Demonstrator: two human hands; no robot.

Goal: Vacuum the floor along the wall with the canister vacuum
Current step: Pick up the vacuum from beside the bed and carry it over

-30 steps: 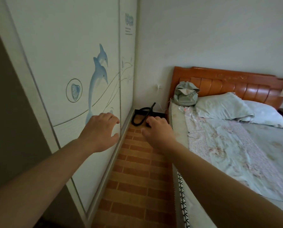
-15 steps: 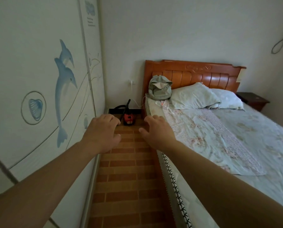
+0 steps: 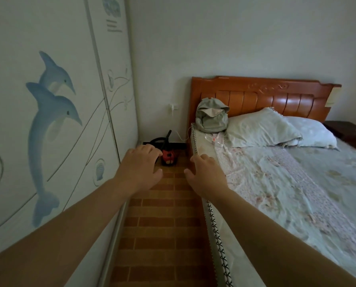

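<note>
Canister vacuum at centre frame, standing on the floor at the far end of the strip between the wardrobe (left of frame) and the bed (right of frame), close to the back wall. My left grip and right grip are both released, fingers loosely bent, palms down, holding nothing and not on the vacuum. Body: small, rounded, red hard plastic with black parts. A black hose loops behind it and a stiff black tube slants up. My judgement: light enough for one hand, rigid shell, floppy hose likely to snag. I would lift the body by its top (handle not resolvable from here) and the tube by its straight part. Floor: matt brick-pattern tile with grout lines. Wardrobe fronts smooth, printed with dolphins
</note>
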